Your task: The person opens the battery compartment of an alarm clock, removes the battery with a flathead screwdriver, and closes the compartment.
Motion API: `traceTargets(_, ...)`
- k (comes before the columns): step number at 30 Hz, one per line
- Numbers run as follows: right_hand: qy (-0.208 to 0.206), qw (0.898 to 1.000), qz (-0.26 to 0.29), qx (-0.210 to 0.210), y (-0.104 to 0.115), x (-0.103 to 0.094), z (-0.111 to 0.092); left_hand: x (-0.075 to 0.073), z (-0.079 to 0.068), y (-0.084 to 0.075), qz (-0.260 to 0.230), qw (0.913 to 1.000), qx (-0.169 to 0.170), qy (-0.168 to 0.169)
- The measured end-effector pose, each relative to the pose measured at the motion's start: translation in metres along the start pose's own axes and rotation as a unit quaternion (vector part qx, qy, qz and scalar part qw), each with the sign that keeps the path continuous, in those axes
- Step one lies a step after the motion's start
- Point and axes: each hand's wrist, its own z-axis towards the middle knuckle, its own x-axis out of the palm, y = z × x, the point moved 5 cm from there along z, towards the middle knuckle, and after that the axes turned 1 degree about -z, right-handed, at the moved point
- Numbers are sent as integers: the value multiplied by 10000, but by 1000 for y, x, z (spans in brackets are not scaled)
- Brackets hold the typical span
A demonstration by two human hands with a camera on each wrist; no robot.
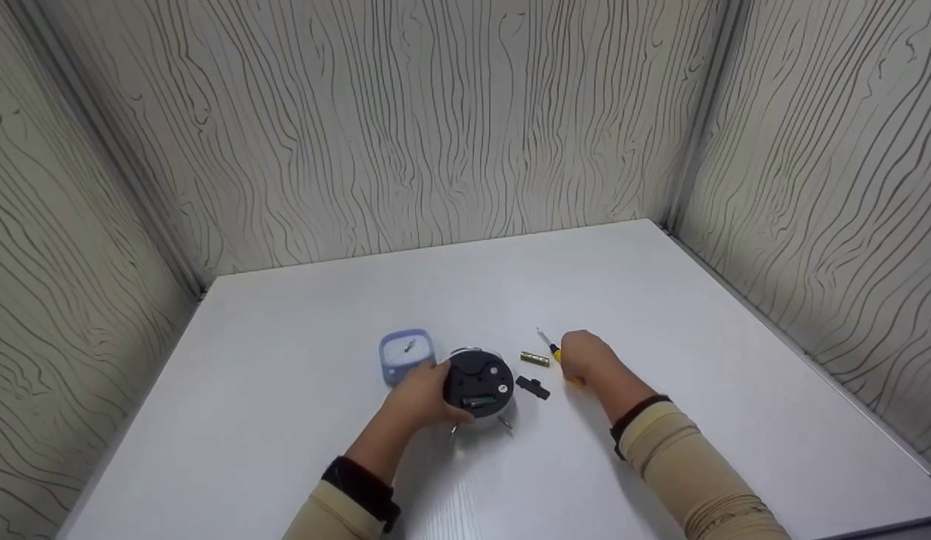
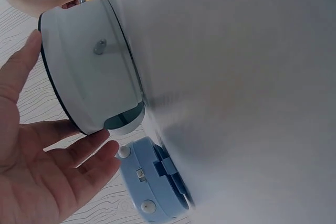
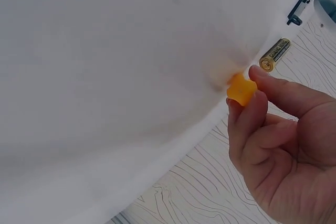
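A round clock (image 1: 476, 375) lies with its black back up. A slot in that back holds a dark green piece, too small to identify. My left hand (image 1: 416, 401) holds the clock's left side, thumb and fingers at its edge; the white casing (image 2: 89, 66) shows in the left wrist view. My right hand (image 1: 589, 360) grips a screwdriver (image 1: 555, 351) by its yellow handle (image 3: 242, 88), the shaft pointing away over the table. Between the hands lie a gold AA-type battery (image 1: 535, 359) and a small black cover (image 1: 533, 387).
A small blue square clock (image 1: 394, 371) lies just left of the round one, near my left fingers. The white table (image 1: 285, 337) is bounded by wood-patterned panels (image 1: 405, 127) at the back and both sides.
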Motion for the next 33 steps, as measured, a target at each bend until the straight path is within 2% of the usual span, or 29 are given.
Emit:
traceTargets(5, 32, 9998, 198, 56, 0, 0, -2, -2, 0, -1, 29, 10000, 55, -16)
traceTargets(14, -155, 9981, 552, 219, -1, -2, -6, -2, 0, -1, 107, 9998, 148, -27)
traceTargets(21, -178, 9984, 505, 176, -2, -3, -5, -3, -3, -4, 235, 9994, 242, -57)
traceTargets(26, -221, 9987, 410, 188, -1, -9, -5, -3, -3, -4, 197, 9997, 123, -25)
traceTargets(29, -448, 9986, 256, 87, 7, -17, -6, -3, -3, -4, 114, 9999, 110, -6)
traceTargets(33, -876, 9954, 64, -369, 30, -28, -13, -2, -2, -3, 53, 9999, 112, -19)
